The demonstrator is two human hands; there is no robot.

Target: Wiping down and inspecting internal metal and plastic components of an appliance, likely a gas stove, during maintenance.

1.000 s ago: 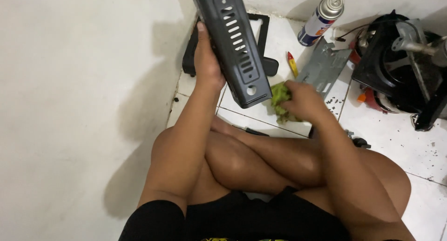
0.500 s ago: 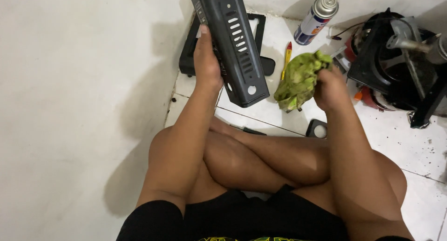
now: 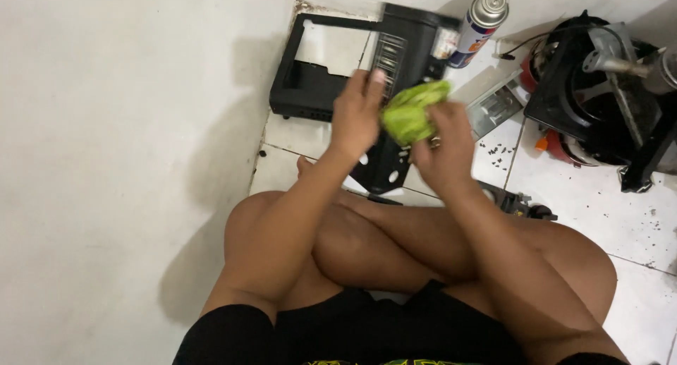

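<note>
At centre frame the left hand grips a slotted black panel; the right hand bunches a green cloth against it. A spray can stands at upper right.

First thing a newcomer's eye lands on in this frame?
The bright green cloth at centre, bunched in the right hand, stands out against the black slotted panel the left hand steadies. Up top, a spray can stands on the white tiled floor, with a black motor assembly at the right.
</note>
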